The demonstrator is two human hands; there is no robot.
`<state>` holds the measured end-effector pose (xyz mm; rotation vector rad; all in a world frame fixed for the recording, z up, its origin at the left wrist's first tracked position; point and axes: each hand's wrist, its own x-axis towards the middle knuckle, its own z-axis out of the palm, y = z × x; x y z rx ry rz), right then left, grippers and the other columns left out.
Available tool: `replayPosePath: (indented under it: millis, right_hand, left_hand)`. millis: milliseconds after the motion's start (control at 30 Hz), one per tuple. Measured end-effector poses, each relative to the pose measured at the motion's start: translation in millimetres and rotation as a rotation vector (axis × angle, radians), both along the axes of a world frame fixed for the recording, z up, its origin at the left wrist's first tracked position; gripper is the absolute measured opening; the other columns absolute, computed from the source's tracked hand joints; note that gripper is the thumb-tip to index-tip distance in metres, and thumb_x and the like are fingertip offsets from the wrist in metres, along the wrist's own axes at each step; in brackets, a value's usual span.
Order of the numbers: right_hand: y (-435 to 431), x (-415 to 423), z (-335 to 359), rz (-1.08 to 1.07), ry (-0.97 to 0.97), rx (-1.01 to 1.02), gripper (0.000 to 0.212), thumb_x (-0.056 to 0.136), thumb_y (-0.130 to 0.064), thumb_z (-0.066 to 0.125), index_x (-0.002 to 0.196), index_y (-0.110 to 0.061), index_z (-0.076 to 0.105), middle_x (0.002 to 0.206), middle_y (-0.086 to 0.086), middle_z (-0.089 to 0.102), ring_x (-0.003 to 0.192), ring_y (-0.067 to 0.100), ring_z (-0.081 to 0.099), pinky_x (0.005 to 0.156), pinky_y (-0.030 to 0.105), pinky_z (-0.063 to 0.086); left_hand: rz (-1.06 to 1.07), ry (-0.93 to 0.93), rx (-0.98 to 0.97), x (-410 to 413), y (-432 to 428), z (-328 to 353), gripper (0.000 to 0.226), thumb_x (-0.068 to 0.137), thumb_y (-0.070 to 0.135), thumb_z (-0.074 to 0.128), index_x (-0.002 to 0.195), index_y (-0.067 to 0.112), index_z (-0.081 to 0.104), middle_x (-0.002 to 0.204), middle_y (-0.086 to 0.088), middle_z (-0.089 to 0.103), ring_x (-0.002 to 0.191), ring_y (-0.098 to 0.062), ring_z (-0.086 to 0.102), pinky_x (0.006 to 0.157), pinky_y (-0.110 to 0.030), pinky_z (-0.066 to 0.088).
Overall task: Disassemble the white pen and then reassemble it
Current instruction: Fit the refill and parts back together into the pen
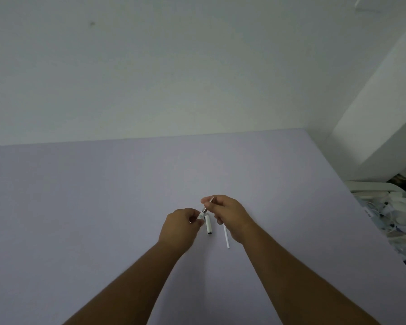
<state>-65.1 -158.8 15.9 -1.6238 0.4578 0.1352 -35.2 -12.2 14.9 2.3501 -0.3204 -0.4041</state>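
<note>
Both hands meet over the middle of the lilac table point(103, 207). My right hand point(230, 214) pinches the thin white refill point(226, 238), whose tip pokes out above the fingers and whose long end hangs below the palm. My left hand point(181, 226) grips a small white pen part point(200, 216) at its fingertips. A short white pen barrel piece point(208, 225) with a dark end and a metal collar sits between the two hands; I cannot tell which hand carries it.
A white wall rises behind the table's far edge. At the right, past the table's edge, lies a pile of white and pale blue clutter point(389, 212) beside a white column point(373, 102).
</note>
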Motion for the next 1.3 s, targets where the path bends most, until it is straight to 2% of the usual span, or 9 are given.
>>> replayPosePath:
  millis: [133, 267, 400, 533, 700, 833, 967, 1133, 1300]
  right_hand:
    - [4, 2, 12, -0.039, 0.041, -0.142, 0.035, 0.078, -0.047, 0.067, 0.059, -0.022, 0.051, 0.06, -0.006, 0.047, 0.054, 0.009, 0.04, 0.058, 0.025, 0.036]
    - [1, 1, 23, -0.005, -0.011, 0.016, 0.009, 0.083, -0.036, 0.064, 0.079, -0.029, 0.068, 0.077, -0.01, 0.062, 0.066, 0.008, 0.049, 0.064, 0.026, 0.041]
    - [4, 3, 28, -0.042, 0.066, -0.167, 0.035, 0.075, -0.05, 0.069, 0.062, -0.022, 0.053, 0.063, -0.006, 0.048, 0.058, 0.011, 0.043, 0.059, 0.026, 0.039]
    - [2, -1, 29, 0.009, -0.002, 0.047, 0.006, 0.084, -0.033, 0.065, 0.085, -0.029, 0.069, 0.084, -0.009, 0.064, 0.075, 0.011, 0.052, 0.064, 0.024, 0.042]
    - [6, 0, 32, -0.048, 0.078, -0.141, 0.036, 0.075, -0.052, 0.068, 0.069, -0.019, 0.056, 0.078, -0.003, 0.058, 0.069, 0.012, 0.049, 0.063, 0.024, 0.041]
    - [3, -2, 34, -0.008, 0.004, 0.049, 0.005, 0.084, -0.03, 0.065, 0.083, -0.027, 0.069, 0.086, -0.008, 0.065, 0.075, 0.008, 0.052, 0.065, 0.023, 0.04]
    - [8, 0, 37, -0.062, 0.08, -0.128, 0.036, 0.076, -0.05, 0.069, 0.072, -0.016, 0.057, 0.077, -0.004, 0.058, 0.07, 0.011, 0.05, 0.062, 0.024, 0.04]
    - [6, -1, 37, -0.027, 0.001, 0.036, 0.001, 0.081, -0.028, 0.069, 0.08, -0.027, 0.069, 0.085, -0.011, 0.068, 0.08, 0.006, 0.057, 0.066, 0.023, 0.04]
    - [7, 0, 37, -0.042, 0.066, -0.013, 0.017, 0.078, -0.042, 0.07, 0.078, -0.026, 0.066, 0.086, -0.01, 0.065, 0.081, 0.006, 0.055, 0.07, 0.025, 0.041]
  left_hand:
    - [-0.014, -0.043, -0.004, -3, -2, 14, 0.019, 0.087, 0.029, 0.06, 0.099, 0.017, 0.069, 0.088, 0.001, 0.069, 0.07, -0.009, 0.057, 0.055, -0.011, 0.036]
    - [0.018, -0.032, -0.034, -2, 0, 24, 0.018, 0.087, 0.029, 0.061, 0.097, 0.016, 0.069, 0.078, 0.005, 0.063, 0.06, -0.006, 0.053, 0.053, -0.015, 0.038]
    - [0.005, -0.042, -0.026, -5, -2, 30, 0.016, 0.086, 0.027, 0.062, 0.093, 0.015, 0.068, 0.068, 0.009, 0.057, 0.057, -0.006, 0.052, 0.051, -0.018, 0.037]
    - [0.031, -0.012, -0.054, -5, 0, 32, 0.013, 0.085, 0.027, 0.063, 0.091, 0.016, 0.068, 0.072, 0.006, 0.06, 0.058, -0.008, 0.052, 0.053, -0.019, 0.04]
    - [0.005, -0.005, -0.044, -8, 0, 34, 0.013, 0.084, 0.028, 0.064, 0.089, 0.017, 0.068, 0.071, 0.007, 0.06, 0.059, -0.007, 0.053, 0.052, -0.018, 0.038]
    - [0.027, 0.001, -0.052, -5, 3, 36, 0.012, 0.083, 0.026, 0.065, 0.088, 0.015, 0.068, 0.073, 0.003, 0.063, 0.058, -0.009, 0.053, 0.051, -0.019, 0.039]
    - [0.0, -0.01, -0.043, -7, 0, 39, 0.011, 0.083, 0.026, 0.065, 0.086, 0.016, 0.068, 0.069, 0.006, 0.06, 0.057, -0.006, 0.052, 0.051, -0.018, 0.037]
    - [0.024, -0.002, -0.041, -2, 4, 38, 0.01, 0.082, 0.027, 0.066, 0.085, 0.017, 0.067, 0.072, 0.004, 0.061, 0.058, -0.008, 0.052, 0.051, -0.019, 0.039]
    - [0.02, 0.014, -0.041, -3, 4, 36, 0.01, 0.082, 0.027, 0.066, 0.083, 0.017, 0.066, 0.07, 0.004, 0.061, 0.057, -0.009, 0.052, 0.052, -0.02, 0.042]
